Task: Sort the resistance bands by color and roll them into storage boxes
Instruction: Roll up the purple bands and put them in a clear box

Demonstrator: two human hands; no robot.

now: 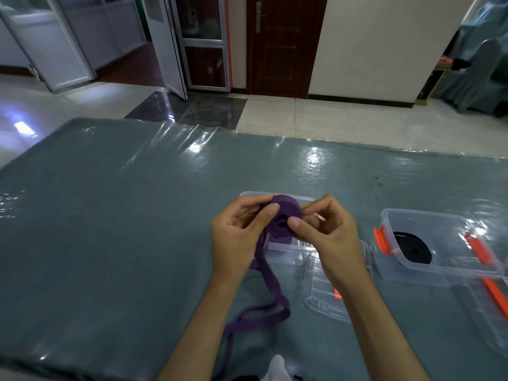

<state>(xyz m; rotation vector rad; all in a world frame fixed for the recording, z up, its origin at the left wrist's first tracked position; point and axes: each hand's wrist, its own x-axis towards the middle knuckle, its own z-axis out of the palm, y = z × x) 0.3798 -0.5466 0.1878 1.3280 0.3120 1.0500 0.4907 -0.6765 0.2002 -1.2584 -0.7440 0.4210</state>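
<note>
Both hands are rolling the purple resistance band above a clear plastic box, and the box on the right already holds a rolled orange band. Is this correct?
Not quite. In the head view, the rolled band inside the right clear plastic box is black, not orange; only the box's latches are orange. The rest holds: the left hand and right hand roll the purple resistance band above another clear plastic box.

The purple band (284, 215) is a plain, even violet, roll and tail alike. At three o'clock from it, a black band (412, 247) lies in a clear box (428, 268) with orange clips (382, 240). The table cover (123, 229) is grey-blue under glossy film. At twelve o'clock stands a dark brown door (280, 45).
</note>
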